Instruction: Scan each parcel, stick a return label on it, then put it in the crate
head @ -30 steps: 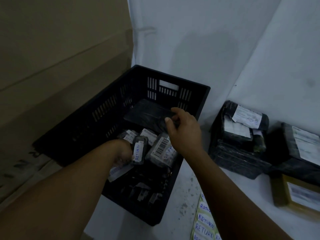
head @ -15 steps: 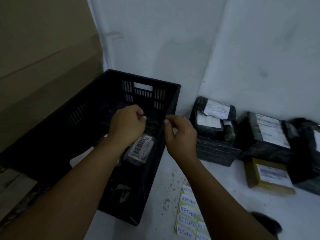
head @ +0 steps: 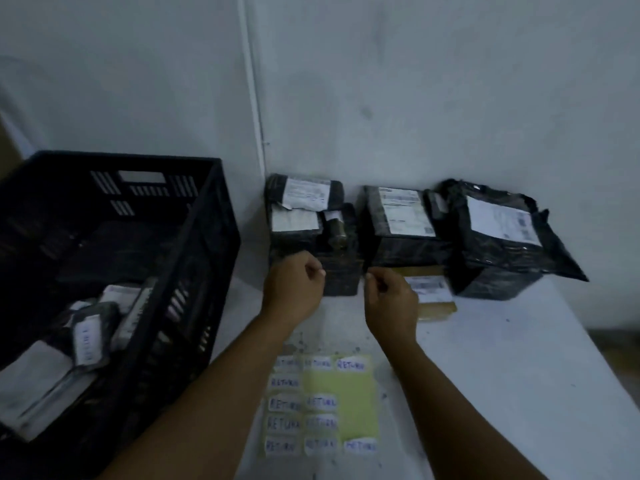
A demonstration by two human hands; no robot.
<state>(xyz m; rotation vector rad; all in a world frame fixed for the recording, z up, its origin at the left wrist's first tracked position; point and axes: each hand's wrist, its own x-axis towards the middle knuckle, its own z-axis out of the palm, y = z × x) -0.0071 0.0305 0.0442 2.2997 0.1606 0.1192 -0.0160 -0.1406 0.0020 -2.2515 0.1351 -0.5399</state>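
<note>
Black slatted plastic crate (head: 204,244) stands at our left on the white table (head: 519,358), holding several dark wrapped parcels; one small parcel (head: 88,336) inside it carries a white handwritten label.

Our left hand (head: 292,289) and right hand (head: 391,303) are raised side by side over the table, apart from each other, each with the fingers curled in loosely and the thumb against the forefinger. We cannot tell whether either pinches anything; nothing shows between the fingertips in this dim, blurred view.

Beyond the hands, against the white wall (head: 415,98), the waiting parcels sit in a row. A stack of black plastic-wrapped parcels (head: 304,216) with white shipping labels lies just behind the left hand. Beside it to the right stands a black wrapped box (head: 398,237) with a white label on top, and further right a bulky black plastic mailer bag (head: 502,244) with its own label. A flat brown cardboard parcel (head: 433,299) lies in front of the box, partly hidden by the right hand.

Near us, between the forearms, lies a yellow backing sheet (head: 346,403) with white "RETURN" stickers (head: 284,405) in rows; part of it is bare.
</note>
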